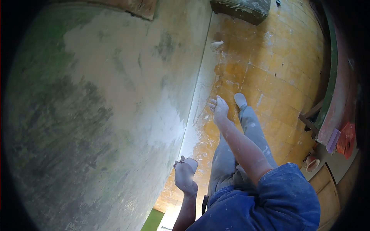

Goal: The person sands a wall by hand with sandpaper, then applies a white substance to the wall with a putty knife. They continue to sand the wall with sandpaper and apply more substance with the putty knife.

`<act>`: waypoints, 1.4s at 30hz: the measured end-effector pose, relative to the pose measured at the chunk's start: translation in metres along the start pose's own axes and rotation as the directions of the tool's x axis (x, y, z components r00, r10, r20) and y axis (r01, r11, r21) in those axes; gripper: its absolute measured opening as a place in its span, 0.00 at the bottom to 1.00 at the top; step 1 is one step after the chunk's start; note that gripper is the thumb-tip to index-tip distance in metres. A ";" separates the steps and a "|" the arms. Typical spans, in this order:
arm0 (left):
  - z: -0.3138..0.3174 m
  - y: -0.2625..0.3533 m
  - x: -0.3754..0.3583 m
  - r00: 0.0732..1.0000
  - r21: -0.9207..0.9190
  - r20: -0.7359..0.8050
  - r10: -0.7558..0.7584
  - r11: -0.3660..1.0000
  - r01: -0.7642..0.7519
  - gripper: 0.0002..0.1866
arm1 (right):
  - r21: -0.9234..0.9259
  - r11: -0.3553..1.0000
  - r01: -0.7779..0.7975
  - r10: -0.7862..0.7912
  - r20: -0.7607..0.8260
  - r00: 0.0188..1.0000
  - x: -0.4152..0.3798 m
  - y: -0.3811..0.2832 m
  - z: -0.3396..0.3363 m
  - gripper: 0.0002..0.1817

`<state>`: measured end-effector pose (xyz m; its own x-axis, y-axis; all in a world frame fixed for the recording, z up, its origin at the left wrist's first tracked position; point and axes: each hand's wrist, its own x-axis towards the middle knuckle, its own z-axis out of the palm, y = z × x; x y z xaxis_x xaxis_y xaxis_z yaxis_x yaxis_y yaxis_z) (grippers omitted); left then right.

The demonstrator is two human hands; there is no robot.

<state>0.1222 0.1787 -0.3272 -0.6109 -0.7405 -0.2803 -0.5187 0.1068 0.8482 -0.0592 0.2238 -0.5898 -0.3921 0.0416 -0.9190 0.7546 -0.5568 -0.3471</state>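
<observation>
My left hand (185, 178), at the lower middle beside the wall, is closed around a pale flat piece with a rounded edge (191, 164). Its exact kind is not clear, since the fingers cover part of it. Farther up, my right hand (220, 109) is held over the floor near my foot, fingers extended and nothing visible in them. White dust coats both hands. The wall (127, 88) to the left carries a broad whitish patch over green and dark stained paint.
A dusty box-like block (243, 10) stands at the far end by the wall. On the yellow tiled floor (281, 77) lies a white scrap (217, 44). At right are a curved pink-green edge (334, 92), a purple block (333, 140), a red object (346, 141) and a cup-like container (312, 164).
</observation>
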 end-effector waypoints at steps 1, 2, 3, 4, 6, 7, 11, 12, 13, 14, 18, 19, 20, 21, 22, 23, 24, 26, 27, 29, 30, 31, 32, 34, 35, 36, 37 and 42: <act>0.003 -0.003 0.009 1.000 0.010 0.025 0.007 1.000 -0.007 0.26 | 0.003 1.000 0.010 -0.010 -0.006 1.000 0.007 -0.007 -0.007 0.19; 0.009 -0.004 0.017 0.999 0.021 0.034 0.016 1.000 -0.017 0.27 | -0.049 0.998 0.034 -0.035 -0.024 0.999 0.015 -0.017 -0.012 0.19; 0.017 -0.001 0.026 0.999 0.020 0.040 0.025 0.999 -0.026 0.27 | -0.101 0.993 0.055 -0.060 -0.041 0.997 0.023 -0.030 -0.013 0.19; 0.026 0.002 0.035 0.999 0.002 0.051 0.007 1.000 -0.008 0.24 | -0.095 0.994 0.060 -0.064 -0.043 0.997 0.031 -0.042 -0.015 0.19; 0.051 0.013 0.046 0.996 -0.061 0.023 -0.088 0.994 0.089 0.21 | -0.133 0.988 0.080 -0.078 0.024 0.997 0.051 -0.065 -0.023 0.20; 0.059 0.012 0.051 0.995 -0.052 0.030 -0.096 0.994 0.098 0.21 | -0.132 0.989 0.071 -0.070 0.012 0.997 0.064 -0.071 -0.029 0.20; 0.099 0.003 0.072 0.987 0.028 0.075 -0.141 0.990 0.139 0.22 | -0.365 0.917 0.159 -0.173 -0.008 0.985 0.148 -0.079 -0.044 0.18; 0.116 0.005 0.076 0.973 0.008 0.076 -0.219 0.976 0.219 0.23 | -0.467 0.850 0.245 -0.261 0.031 0.965 0.170 -0.081 -0.054 0.17; 0.133 0.002 0.083 0.954 -0.013 0.081 -0.290 0.956 0.292 0.24 | -0.469 0.851 0.236 -0.258 0.019 0.966 0.195 -0.089 -0.062 0.17; 0.150 -0.007 0.089 0.950 -0.006 0.087 -0.300 0.953 0.302 0.24 | -0.646 0.671 0.365 -0.339 0.171 0.925 0.220 -0.093 -0.071 0.16; 0.210 -0.048 0.107 0.912 0.341 0.244 -0.329 0.910 0.237 0.22 | -0.921 0.194 0.337 -0.294 0.273 0.916 0.213 -0.206 -0.024 0.15; 0.225 -0.056 0.110 0.894 0.477 0.303 -0.330 0.865 0.157 0.23 | -0.903 0.158 0.399 -0.335 0.331 0.882 0.254 -0.198 -0.036 0.15; 0.236 -0.068 0.111 0.858 0.257 0.335 -0.389 0.914 0.314 0.18 | -0.881 0.117 0.457 -0.375 0.387 0.842 0.294 -0.191 -0.047 0.15; 0.239 -0.083 0.110 0.853 0.263 0.333 -0.402 0.908 0.325 0.18 | -0.820 0.034 0.571 -0.456 0.496 0.739 0.334 -0.184 -0.053 0.14; 0.241 -0.100 0.110 0.849 0.285 0.405 -0.340 0.929 0.236 0.18 | -0.807 -0.032 0.589 -0.444 0.540 0.715 0.357 -0.185 -0.044 0.15; 0.242 -0.118 0.110 0.830 0.300 0.479 -0.285 0.942 0.150 0.19 | -0.794 -0.098 0.600 -0.426 0.578 0.696 0.378 -0.184 -0.037 0.15; 0.244 -0.123 0.120 0.804 0.424 0.547 -0.233 0.905 -0.026 0.19 | -0.789 -0.195 0.582 -0.373 0.608 0.700 0.396 -0.182 -0.027 0.15; 0.245 -0.144 0.129 0.801 0.441 0.560 -0.213 0.895 -0.071 0.19 | -0.723 -0.363 0.588 -0.302 0.688 0.660 0.438 -0.171 -0.005 0.15; 0.247 -0.154 0.134 0.798 0.448 0.579 -0.166 0.882 -0.142 0.18 | -0.672 -0.430 0.603 -0.290 0.735 0.613 0.459 -0.163 0.004 0.16; 0.251 -0.165 0.147 0.793 0.427 0.588 -0.160 0.894 -0.137 0.17 | -0.615 -0.533 0.581 -0.247 0.770 0.589 0.488 -0.150 0.027 0.15; 0.250 -0.171 0.152 0.807 0.434 0.560 -0.186 0.896 -0.095 0.18 | -0.574 -0.590 0.567 -0.204 0.786 0.583 0.503 -0.144 0.038 0.15; 0.250 -0.177 0.156 0.821 0.440 0.532 -0.210 0.896 -0.056 0.19 | -0.528 -0.643 0.555 -0.161 0.802 0.575 0.516 -0.139 0.049 0.16; 0.249 -0.181 0.160 0.827 0.440 0.506 -0.243 0.898 -0.006 0.20 | -0.530 -0.637 0.560 -0.152 0.799 0.583 0.524 -0.134 0.058 0.16; 0.249 -0.190 0.166 0.847 0.419 0.471 -0.245 0.907 0.029 0.20 | -0.376 -0.821 0.429 -0.117 0.847 0.519 0.537 -0.126 0.076 0.18; 0.249 -0.192 0.169 0.866 0.389 0.439 -0.238 0.920 0.056 0.20 | -0.376 -0.817 0.437 -0.110 0.846 0.522 0.542 -0.123 0.083 0.18; 0.249 -0.191 0.172 0.866 0.394 0.435 -0.247 0.917 0.063 0.20 | -0.570 -0.548 0.613 -0.200 0.800 0.565 0.548 -0.121 0.088 0.16; 0.251 -0.187 0.176 0.866 0.394 0.424 -0.265 0.915 0.087 0.21 | -0.679 -0.202 0.705 -0.261 0.732 0.630 0.553 -0.120 0.093 0.14; 0.246 -0.195 0.169 0.887 0.329 0.416 -0.201 0.942 0.059 0.22 | -0.445 0.756 0.480 -0.228 0.508 0.830 0.550 -0.103 0.105 0.12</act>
<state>-0.0270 0.1956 -0.6500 -0.6864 -0.4018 -0.6062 -0.7219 0.2751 0.6350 -0.4075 0.2165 -1.0400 -0.7651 -0.2603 -0.5889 0.6165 -0.0321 -0.7867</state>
